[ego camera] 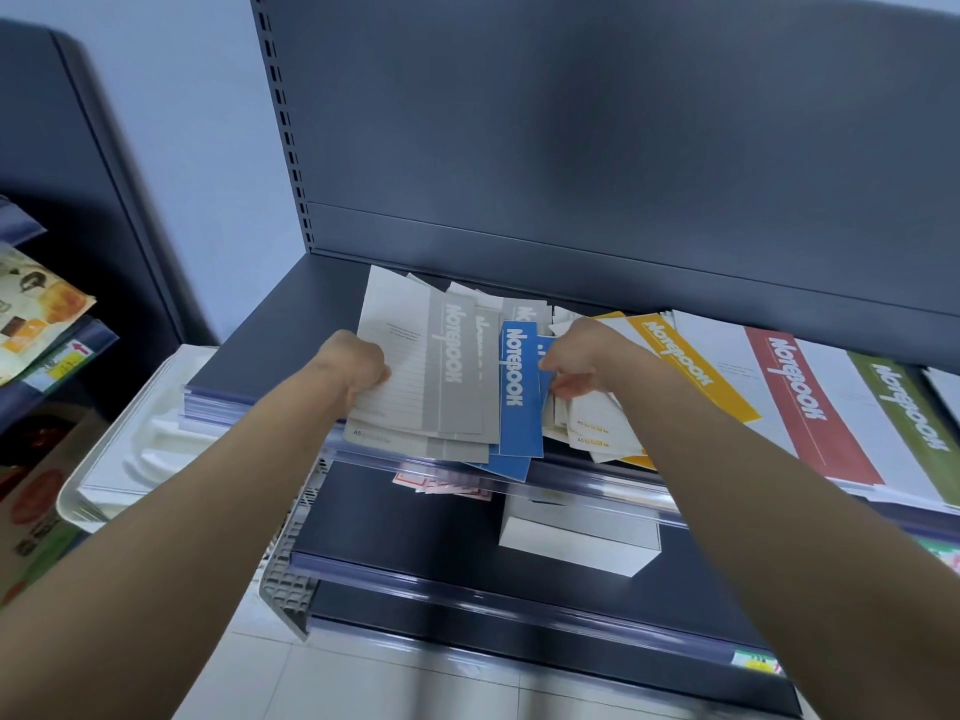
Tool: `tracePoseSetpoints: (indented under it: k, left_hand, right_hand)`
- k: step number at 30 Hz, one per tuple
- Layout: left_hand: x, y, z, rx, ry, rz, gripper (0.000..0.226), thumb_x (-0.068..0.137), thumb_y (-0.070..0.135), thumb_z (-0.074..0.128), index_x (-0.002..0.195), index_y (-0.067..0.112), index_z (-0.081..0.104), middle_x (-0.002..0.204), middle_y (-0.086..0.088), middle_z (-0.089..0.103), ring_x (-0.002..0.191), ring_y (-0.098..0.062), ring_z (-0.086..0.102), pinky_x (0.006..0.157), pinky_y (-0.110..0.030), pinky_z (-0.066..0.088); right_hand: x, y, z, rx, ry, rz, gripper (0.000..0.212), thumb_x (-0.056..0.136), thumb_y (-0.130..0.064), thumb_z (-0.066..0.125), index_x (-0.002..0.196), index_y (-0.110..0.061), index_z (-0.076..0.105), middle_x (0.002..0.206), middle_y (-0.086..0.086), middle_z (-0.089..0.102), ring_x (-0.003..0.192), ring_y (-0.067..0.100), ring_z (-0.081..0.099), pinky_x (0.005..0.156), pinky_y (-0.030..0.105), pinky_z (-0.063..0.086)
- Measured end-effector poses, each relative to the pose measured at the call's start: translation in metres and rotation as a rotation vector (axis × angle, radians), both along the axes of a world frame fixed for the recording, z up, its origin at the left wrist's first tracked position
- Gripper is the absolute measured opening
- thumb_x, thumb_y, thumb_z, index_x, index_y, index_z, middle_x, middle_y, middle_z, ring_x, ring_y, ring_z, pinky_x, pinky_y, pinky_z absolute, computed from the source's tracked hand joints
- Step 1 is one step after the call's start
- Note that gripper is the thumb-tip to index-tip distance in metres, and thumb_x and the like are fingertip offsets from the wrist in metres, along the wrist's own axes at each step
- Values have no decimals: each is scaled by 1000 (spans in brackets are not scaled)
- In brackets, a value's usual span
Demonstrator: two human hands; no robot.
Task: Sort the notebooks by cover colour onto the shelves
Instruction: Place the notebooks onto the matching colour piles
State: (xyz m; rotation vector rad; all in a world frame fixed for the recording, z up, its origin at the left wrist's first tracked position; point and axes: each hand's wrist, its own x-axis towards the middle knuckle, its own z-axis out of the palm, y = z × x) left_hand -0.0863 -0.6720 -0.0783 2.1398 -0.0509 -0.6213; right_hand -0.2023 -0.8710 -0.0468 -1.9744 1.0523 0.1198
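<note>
A loose pile of notebooks lies on the top shelf [291, 324] of a dark rack. My left hand [353, 363] grips the left edge of a stack of grey-striped notebooks [452, 366]. Just right of them lie blue-striped notebooks [519, 392]. My right hand [576, 358] pinches the edges of several thin notebooks between the blue ones and the yellow-striped notebooks [685, 366]. Further right on the same shelf lie a red-striped notebook [810, 402] and a green-striped notebook [914, 407], side by side.
A lower shelf [395, 517] holds a white box [576, 543] and some pink-printed paper [441, 485]. A white plastic tray [124, 459] stands at the left, with a grey basket [285, 584] below it. Packaged goods [36, 314] sit on a far-left rack.
</note>
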Motion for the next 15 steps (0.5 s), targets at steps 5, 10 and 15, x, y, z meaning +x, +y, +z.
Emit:
tracePoseSetpoints:
  k: [5, 10, 15]
  left_hand:
    - [2, 8, 0, -15, 37, -7, 5, 94, 1, 49, 91, -1, 51, 101, -18, 57, 82, -30, 56, 81, -39, 48]
    - [4, 12, -2, -58, 91, -29, 18, 95, 2, 49, 112, -4, 51, 105, -18, 59, 100, -36, 59, 88, -41, 50]
    - [7, 14, -2, -103, 132, -4, 19, 94, 1, 51, 113, -4, 53, 108, -18, 62, 98, -35, 61, 89, -44, 51]
  right_hand:
    - [6, 9, -7, -53, -28, -18, 19, 90, -8, 64, 102, -3, 50, 118, 18, 59, 97, 29, 63, 88, 40, 55]
    - [8, 14, -14, 68, -163, -157, 19, 87, -5, 67, 92, -5, 49, 117, 15, 61, 98, 23, 58, 66, 28, 50]
    - [14, 19, -19, 19, -136, -121, 25, 86, -9, 69, 104, -2, 53, 111, 14, 62, 103, 28, 63, 82, 38, 55]
